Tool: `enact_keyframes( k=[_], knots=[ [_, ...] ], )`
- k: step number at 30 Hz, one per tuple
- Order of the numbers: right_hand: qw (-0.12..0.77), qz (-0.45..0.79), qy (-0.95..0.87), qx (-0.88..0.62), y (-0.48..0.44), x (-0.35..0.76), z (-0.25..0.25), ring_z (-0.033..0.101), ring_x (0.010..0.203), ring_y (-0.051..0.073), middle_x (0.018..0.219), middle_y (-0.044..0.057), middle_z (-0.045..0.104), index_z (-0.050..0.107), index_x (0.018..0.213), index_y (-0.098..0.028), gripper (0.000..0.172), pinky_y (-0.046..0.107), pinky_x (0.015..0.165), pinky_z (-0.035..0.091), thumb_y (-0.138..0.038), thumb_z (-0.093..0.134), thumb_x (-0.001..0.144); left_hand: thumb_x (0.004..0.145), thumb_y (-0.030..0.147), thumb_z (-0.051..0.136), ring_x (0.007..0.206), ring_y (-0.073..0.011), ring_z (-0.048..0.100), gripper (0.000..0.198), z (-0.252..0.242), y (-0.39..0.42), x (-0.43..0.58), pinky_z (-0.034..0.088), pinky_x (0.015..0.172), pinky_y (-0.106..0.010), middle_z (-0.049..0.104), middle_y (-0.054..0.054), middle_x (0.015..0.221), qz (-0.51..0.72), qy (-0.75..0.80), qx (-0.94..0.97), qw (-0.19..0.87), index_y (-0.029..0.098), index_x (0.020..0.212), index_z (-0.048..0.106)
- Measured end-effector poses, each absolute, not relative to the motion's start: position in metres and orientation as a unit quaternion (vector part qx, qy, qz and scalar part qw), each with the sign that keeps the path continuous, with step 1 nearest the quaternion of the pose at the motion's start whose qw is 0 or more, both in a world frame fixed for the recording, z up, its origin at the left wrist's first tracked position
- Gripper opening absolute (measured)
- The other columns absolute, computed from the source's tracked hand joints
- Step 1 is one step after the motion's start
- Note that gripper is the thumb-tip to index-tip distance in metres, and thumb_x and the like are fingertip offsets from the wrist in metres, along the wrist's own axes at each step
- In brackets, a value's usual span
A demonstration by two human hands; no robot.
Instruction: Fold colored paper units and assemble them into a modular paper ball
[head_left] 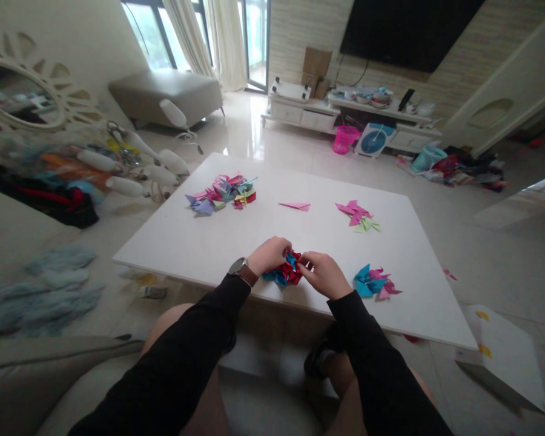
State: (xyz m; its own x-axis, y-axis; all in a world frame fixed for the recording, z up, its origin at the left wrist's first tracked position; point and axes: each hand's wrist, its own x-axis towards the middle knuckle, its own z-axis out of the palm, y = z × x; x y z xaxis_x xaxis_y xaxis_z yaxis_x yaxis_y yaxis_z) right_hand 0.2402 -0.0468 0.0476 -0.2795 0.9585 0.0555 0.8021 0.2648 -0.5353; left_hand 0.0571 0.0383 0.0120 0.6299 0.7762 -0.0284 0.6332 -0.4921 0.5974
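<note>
Left hand (272, 253), right hand (321, 272) pinched closed on one red-and-blue folded-paper cluster (292, 276). Beyond cluster: one pink folded-paper sliver (300, 206). Right: two part-pink folded-paper piles (371, 283).

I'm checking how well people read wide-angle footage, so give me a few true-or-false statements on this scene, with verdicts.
1. The left hand and right hand are both at the red and blue folded paper. True.
2. The watch is on the right wrist. False: it is on the left.
3. A pink folded piece lies by itself on the white table. True.
4. The pink basket stands on the table. False: it is on the floor.
5. The wall screen is dark. True.
</note>
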Motion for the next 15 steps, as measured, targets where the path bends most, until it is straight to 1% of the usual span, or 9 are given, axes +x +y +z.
enact_keyframes(
  k=[4, 9, 15],
  knots=[
    [0.189, 0.213, -0.772, -0.568, -0.0461, 0.2372, 0.0489, 0.062, 0.072, 0.015, 0.078, 0.002, 0.069, 0.067, 0.077, -0.02, 0.013, 0.025, 0.07, 0.04, -0.018, 0.06, 0.088, 0.071, 0.013, 0.068, 0.069, -0.0168, 0.064, 0.025, 0.0138, 0.0386, 0.0551, 0.046, 0.065, -0.025, 0.074, -0.006, 0.081, 0.124, 0.41, 0.858, 0.285, 0.016, 0.094, 0.078],
    [0.189, 0.211, -0.772, -0.569, -0.0484, 0.2385, 0.0484, 0.063, 0.072, 0.015, 0.079, 0.003, 0.07, 0.067, 0.077, -0.02, 0.014, 0.025, 0.07, 0.04, -0.018, 0.06, 0.089, 0.071, 0.024, 0.075, 0.072, -0.0182, 0.065, 0.026, 0.0171, 0.0352, 0.0534, 0.046, 0.065, -0.026, 0.075, -0.006, 0.081, 0.109, 0.405, 0.853, 0.311, 0.017, 0.095, 0.078],
    [0.185, 0.213, -0.769, -0.574, -0.0497, 0.241, 0.0456, 0.063, 0.072, 0.015, 0.079, 0.003, 0.07, 0.067, 0.077, -0.02, 0.014, 0.025, 0.07, 0.04, -0.018, 0.061, 0.089, 0.07, 0.019, 0.075, 0.073, -0.0178, 0.066, 0.023, 0.0171, 0.0348, 0.0551, 0.046, 0.066, -0.025, 0.075, -0.006, 0.082, 0.091, 0.401, 0.854, 0.317, 0.018, 0.093, 0.078]
  ],
)
